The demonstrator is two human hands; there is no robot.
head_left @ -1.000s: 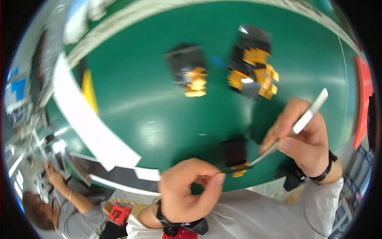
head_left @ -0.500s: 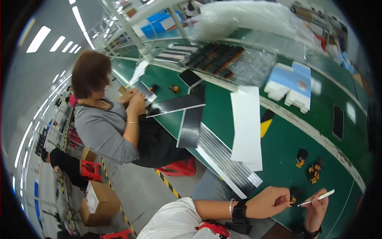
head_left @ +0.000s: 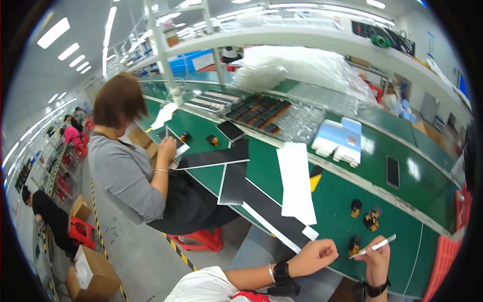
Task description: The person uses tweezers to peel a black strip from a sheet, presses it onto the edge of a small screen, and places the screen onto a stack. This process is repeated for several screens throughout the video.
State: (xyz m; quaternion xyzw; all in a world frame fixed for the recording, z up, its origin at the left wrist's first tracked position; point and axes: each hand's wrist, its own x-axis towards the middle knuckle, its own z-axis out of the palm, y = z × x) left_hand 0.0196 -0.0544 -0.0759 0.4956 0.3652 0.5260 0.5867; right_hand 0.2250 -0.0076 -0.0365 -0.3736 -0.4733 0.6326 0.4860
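My left hand [head_left: 313,257] is curled closed at the bench's near edge; whether anything is in its fingers is hidden. To its right, my right hand [head_left: 378,262] grips a slim white pen-shaped tool [head_left: 387,241]. Its narrow tip points left, toward my left hand. Just beyond the tip sits a small black-and-orange part [head_left: 355,243]. Farther back lie another such part [head_left: 356,207] and a small cluster of them [head_left: 372,219]. A small white square piece [head_left: 310,232] rests at the near end of a long black strip with a white edge [head_left: 275,214], beside my left hand.
White sheets [head_left: 296,186] lie mid-bench, with more black strips [head_left: 232,183] to their left. Along the back are a blue-and-white box [head_left: 338,141], a phone [head_left: 392,171] and trays of parts [head_left: 256,113]. A co-worker [head_left: 126,166] sits at left. A red crate [head_left: 443,264] stands right.
The view has tilted up, bringing the shelf above the bench into sight. My hands keep nearly the same pose, the white tool still in my right. The co-worker's hands have shifted slightly.
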